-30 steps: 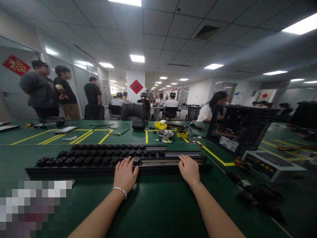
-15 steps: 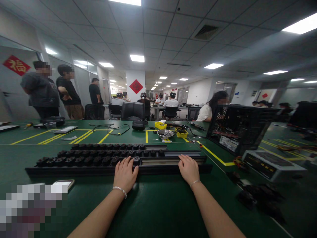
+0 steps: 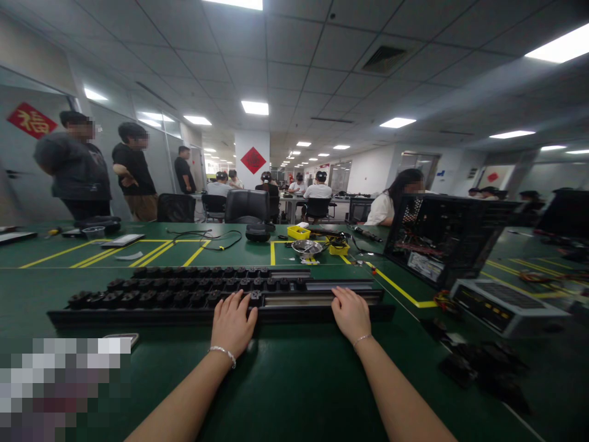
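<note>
Long black rails [image 3: 151,317] lie side by side across the green table [image 3: 304,387]. Rows of small black parts [image 3: 113,299] sit along them, mostly on the left; their exact kind I cannot make out. Toward the right, a pale channel [image 3: 294,299] shows between my hands. My left hand [image 3: 232,322] rests on the nearest rail, fingers stretched out near the last black part of the front row. Farther right, my right hand [image 3: 352,314] lies on the same rail with its fingers extended. Neither hand grips anything.
An opened computer case [image 3: 446,239] and a power supply [image 3: 508,307] stand at the right. A metal bowl [image 3: 307,247] and a yellow bin [image 3: 298,232] are beyond the rails, with cables [image 3: 225,236] farther left. A phone-like object [image 3: 133,339] lies front left. Several people are in the background.
Both hands stay where they were on the rail. In the background, people standing at the left have shifted slightly.
</note>
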`<action>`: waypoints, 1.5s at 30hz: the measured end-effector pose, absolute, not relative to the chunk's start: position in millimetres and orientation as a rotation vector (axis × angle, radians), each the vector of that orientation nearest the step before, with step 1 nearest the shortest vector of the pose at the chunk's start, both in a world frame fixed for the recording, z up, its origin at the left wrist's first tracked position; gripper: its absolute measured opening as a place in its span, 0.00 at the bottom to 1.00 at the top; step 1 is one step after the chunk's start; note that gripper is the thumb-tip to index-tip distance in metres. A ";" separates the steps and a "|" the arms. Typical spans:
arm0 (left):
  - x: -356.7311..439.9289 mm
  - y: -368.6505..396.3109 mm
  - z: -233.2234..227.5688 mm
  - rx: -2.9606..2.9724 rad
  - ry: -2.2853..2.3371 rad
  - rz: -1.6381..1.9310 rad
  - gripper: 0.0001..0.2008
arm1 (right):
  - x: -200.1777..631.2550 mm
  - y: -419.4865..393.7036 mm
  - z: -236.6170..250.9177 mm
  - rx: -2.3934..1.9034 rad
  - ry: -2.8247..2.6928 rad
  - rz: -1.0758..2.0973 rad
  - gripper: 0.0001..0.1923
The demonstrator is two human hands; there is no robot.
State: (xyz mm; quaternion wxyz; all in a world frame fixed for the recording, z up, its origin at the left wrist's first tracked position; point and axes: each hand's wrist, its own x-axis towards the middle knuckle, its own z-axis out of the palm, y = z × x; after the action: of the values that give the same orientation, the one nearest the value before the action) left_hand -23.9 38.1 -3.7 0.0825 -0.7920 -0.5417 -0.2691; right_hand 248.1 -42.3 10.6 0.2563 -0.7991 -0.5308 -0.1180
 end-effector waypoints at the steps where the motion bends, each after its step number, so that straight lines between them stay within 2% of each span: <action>1: -24.0 38.3 -4.0 -2.365 -1.619 -0.803 0.22 | 248.1 -42.4 10.5 -2.169 -1.441 -0.314 0.22; 20: -24.2 36.8 -7.6 -2.376 -1.533 -0.915 0.20 | 250.3 -39.4 6.5 -2.166 -1.440 -0.331 0.22; 45: -24.2 35.6 -3.8 -2.464 -1.465 -0.885 0.20 | 250.1 -40.5 7.9 -2.157 -1.446 -0.318 0.22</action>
State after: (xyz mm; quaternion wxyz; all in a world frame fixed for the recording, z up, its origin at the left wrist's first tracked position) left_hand -24.2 35.6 -3.8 0.0708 -0.8193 -0.4871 -0.2942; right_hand 250.1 -40.5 7.9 0.2596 -0.7963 -0.5336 -0.1174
